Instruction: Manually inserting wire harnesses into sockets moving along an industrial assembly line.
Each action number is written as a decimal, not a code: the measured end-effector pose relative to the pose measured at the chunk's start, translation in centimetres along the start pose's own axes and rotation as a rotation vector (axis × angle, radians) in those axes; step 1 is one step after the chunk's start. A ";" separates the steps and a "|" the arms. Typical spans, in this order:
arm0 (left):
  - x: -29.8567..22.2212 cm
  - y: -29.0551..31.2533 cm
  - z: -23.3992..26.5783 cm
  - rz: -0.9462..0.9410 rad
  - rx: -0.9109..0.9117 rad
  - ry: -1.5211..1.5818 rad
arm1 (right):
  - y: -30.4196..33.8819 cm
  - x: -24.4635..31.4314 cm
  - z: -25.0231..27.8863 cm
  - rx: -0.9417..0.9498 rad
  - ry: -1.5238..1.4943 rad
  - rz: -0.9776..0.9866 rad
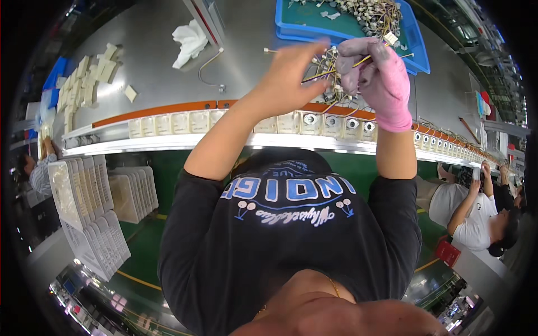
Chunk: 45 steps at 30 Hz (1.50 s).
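Observation:
My right hand [376, 78], in a pink glove with greyish fingertips, pinches a thin wire harness [364, 60] of yellow and dark strands. A white plug connector [390, 38] stands out at its fingertips. To its left my bare left hand [291, 73] is smeared by motion, thumb and fingers apart, with the harness wires running close by the gap between them. Under the hands lies a bundle of similar harnesses with white plugs [338, 92] on the metal bench. Below them runs a row of whitish square housings [200, 121]; several near my right arm have round dark centres.
A blue bin [314, 35] heaped with harnesses stands beyond my hands. Left on the bench lie a white cloth [189, 42], a single cable [200, 73] and cream blocks [84, 84]. White slotted racks [84, 190] stand lower left. Other people work at both sides.

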<state>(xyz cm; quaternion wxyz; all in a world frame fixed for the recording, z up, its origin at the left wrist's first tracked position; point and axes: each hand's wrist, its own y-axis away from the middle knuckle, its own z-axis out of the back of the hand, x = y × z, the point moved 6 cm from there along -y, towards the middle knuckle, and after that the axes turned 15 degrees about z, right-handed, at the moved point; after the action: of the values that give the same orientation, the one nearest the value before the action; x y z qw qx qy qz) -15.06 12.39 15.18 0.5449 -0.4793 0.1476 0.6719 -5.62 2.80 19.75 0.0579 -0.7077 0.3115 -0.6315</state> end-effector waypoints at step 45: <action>6.1 7.7 -3.1 0.078 0.140 -0.386 | 10.5 -10.9 -5.5 0.784 1.466 0.193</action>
<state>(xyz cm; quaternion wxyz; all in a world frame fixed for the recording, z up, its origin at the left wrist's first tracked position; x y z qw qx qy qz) -19.94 11.01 6.27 0.5686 -0.2966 0.1054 0.7600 -14.65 1.73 6.51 0.1362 -0.0167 0.0873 -0.9867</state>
